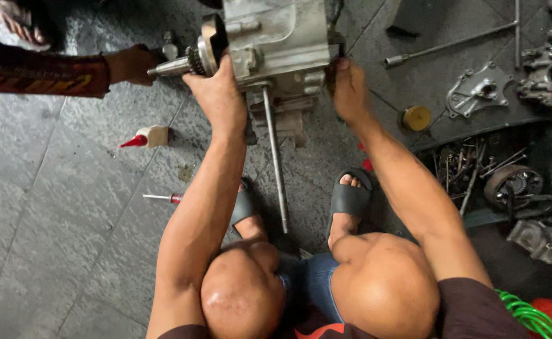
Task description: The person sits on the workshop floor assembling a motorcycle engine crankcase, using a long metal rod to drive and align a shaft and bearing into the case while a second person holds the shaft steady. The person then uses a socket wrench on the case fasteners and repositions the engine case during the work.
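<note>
Grey cast-metal engine case [282, 44] sits at 12 o'clock of the frame, on the stone-tile floor [56, 207], w/ both of the wearer's hands on it. Left hand [216, 94] is closed on the case's lower-left edge, just below the gear and stub shaft [185, 63] sticking out toward 9 o'clock. Right hand [350, 88] grips the case's right side, fingers wrapped round the edge; hands apart, one per side. Long steel rod [276, 163] runs from the case's underside down toward 6 o'clock, betw. the two sandalled feet [350, 198].

At 10 o'clock a second person's hand [131, 64], in a dark patterned sleeve, holds the tip of the stub shaft. Their bare foot shows at the top-left corner.

Further out: red-nozzle squeeze bottle [145, 138] lies at 9 o'clock of the left forearm; red-handled screwdriver [161, 198] below it. At 3 o'clock, a tray of loose bolts and parts [477, 169]; above it a yellow cap [417, 117], a metal cover plate [480, 91] and a long T-handle wrench [452, 44]. Green coiled hose [527, 314] at 5 o'clock.
</note>
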